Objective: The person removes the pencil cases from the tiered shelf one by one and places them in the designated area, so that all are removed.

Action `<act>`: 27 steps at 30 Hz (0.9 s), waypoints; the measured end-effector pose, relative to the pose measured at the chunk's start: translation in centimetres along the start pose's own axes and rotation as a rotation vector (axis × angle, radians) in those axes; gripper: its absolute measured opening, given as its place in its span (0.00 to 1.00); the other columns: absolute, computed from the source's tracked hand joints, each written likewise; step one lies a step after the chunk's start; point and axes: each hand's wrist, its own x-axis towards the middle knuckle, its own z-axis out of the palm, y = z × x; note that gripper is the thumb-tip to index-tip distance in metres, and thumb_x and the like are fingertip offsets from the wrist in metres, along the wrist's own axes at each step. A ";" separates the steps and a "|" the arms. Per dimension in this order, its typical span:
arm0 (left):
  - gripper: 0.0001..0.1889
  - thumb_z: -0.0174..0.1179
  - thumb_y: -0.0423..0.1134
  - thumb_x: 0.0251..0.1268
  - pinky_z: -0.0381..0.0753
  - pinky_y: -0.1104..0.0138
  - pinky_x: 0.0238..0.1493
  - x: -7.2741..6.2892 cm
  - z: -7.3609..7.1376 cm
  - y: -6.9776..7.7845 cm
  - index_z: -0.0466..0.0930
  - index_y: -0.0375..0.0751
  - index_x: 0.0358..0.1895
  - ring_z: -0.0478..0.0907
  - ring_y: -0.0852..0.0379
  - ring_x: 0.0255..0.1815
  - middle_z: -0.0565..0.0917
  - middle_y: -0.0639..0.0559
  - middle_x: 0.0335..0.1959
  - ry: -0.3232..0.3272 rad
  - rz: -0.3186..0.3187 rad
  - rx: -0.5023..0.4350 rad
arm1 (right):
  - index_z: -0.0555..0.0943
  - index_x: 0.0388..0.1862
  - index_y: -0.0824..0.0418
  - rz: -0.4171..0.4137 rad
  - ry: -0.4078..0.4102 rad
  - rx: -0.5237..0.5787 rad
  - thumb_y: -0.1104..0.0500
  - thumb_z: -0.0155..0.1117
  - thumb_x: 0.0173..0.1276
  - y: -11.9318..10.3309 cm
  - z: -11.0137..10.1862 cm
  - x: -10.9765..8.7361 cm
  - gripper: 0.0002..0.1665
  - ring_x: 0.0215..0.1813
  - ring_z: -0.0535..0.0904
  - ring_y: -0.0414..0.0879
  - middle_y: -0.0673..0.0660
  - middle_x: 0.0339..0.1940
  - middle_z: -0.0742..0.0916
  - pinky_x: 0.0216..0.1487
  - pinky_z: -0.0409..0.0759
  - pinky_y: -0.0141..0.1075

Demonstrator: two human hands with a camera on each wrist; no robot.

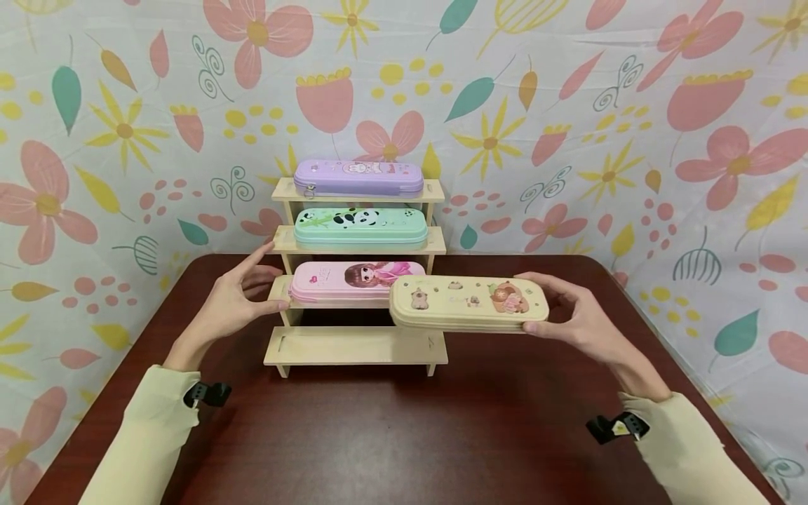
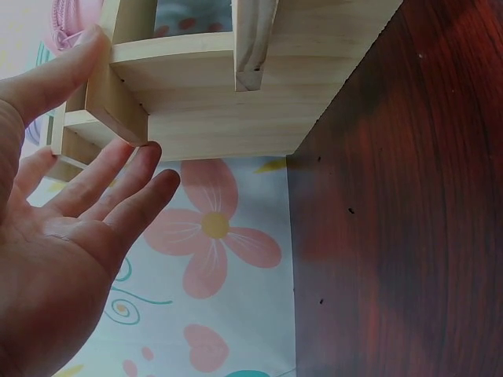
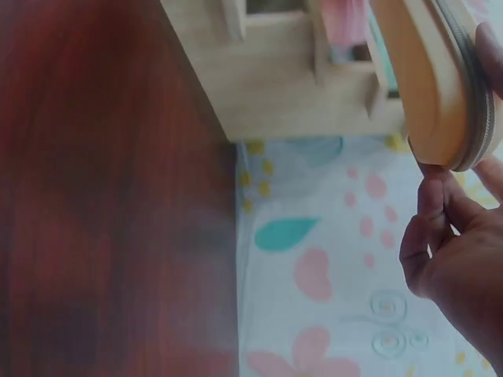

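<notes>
A stepped wooden display rack [image 1: 355, 347] stands on the table with pencil cases on its upper steps. My left hand [image 1: 232, 298] holds the left end of the pink case's step, thumb at its front corner and fingertips at its rear corner. In the left wrist view, that step end [image 2: 118, 114] lies between thumb and fingers. On the right, my right hand [image 1: 577, 308] grips the right end of a cream pencil case [image 1: 468, 301] in the air. The cream case covers the right end of the pink pencil case [image 1: 328, 279]; its zipper [image 3: 475, 86] shows in the right wrist view.
A purple pencil case [image 1: 358, 178] lies on the top step, and a mint panda pencil case [image 1: 361, 228] on the one below. The lowest step holds nothing. Dark red-brown table [image 1: 391, 435] surrounds the rack; a floral cloth [image 1: 555, 105] hangs behind.
</notes>
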 end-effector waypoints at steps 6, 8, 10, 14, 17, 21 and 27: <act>0.56 0.81 0.34 0.58 0.76 0.43 0.66 0.0 0.0 0.1 0.56 0.59 0.86 0.79 0.40 0.64 0.83 0.38 0.61 -0.002 0.001 -0.005 | 0.74 0.75 0.66 0.010 -0.007 0.077 0.79 0.72 0.63 0.6 -2.6 0.0 0.40 0.44 0.81 0.48 0.56 0.55 0.86 0.40 0.83 0.32; 0.56 0.81 0.34 0.58 0.76 0.43 0.66 -0.1 0.0 0.1 0.56 0.60 0.86 0.79 0.40 0.64 0.83 0.38 0.61 -0.004 -0.001 -0.006 | 0.73 0.75 0.68 0.011 -0.004 0.112 0.80 0.70 0.64 1.0 -3.3 0.0 0.40 0.46 0.82 0.47 0.56 0.56 0.86 0.42 0.84 0.31; 0.56 0.81 0.34 0.58 0.76 0.43 0.66 -0.1 0.0 0.1 0.56 0.60 0.86 0.80 0.41 0.64 0.83 0.38 0.61 -0.004 -0.002 -0.007 | 0.73 0.75 0.69 0.016 0.008 0.162 0.82 0.68 0.64 1.4 -3.9 0.0 0.40 0.48 0.82 0.46 0.56 0.56 0.86 0.44 0.84 0.30; 0.56 0.81 0.35 0.57 0.77 0.44 0.66 0.0 0.0 0.1 0.56 0.60 0.86 0.80 0.41 0.64 0.83 0.38 0.61 -0.002 -0.003 -0.004 | 0.73 0.74 0.71 0.021 0.033 0.199 0.83 0.68 0.62 2.2 -5.1 0.1 0.40 0.46 0.85 0.44 0.56 0.54 0.88 0.43 0.85 0.29; 0.56 0.82 0.35 0.58 0.77 0.45 0.66 0.0 0.0 0.1 0.56 0.61 0.86 0.80 0.41 0.64 0.83 0.38 0.61 -0.001 -0.003 -0.003 | 0.73 0.74 0.71 0.035 0.047 0.125 0.82 0.70 0.62 2.9 -6.0 0.0 0.40 0.44 0.86 0.43 0.55 0.51 0.89 0.41 0.85 0.29; 0.56 0.81 0.35 0.58 0.77 0.45 0.66 0.0 0.1 0.0 0.56 0.61 0.86 0.80 0.40 0.64 0.83 0.38 0.61 -0.001 -0.001 -0.001 | 0.74 0.74 0.70 0.087 0.066 0.032 0.80 0.72 0.62 4.1 -6.9 0.0 0.40 0.43 0.86 0.42 0.52 0.49 0.89 0.40 0.85 0.29; 0.56 0.81 0.34 0.58 0.77 0.46 0.66 0.0 0.0 0.0 0.56 0.60 0.86 0.80 0.40 0.64 0.83 0.38 0.61 0.001 0.004 0.003 | 0.73 0.75 0.69 0.144 0.059 -0.013 0.78 0.73 0.63 6.0 -8.2 0.7 0.40 0.45 0.85 0.40 0.48 0.48 0.90 0.42 0.84 0.28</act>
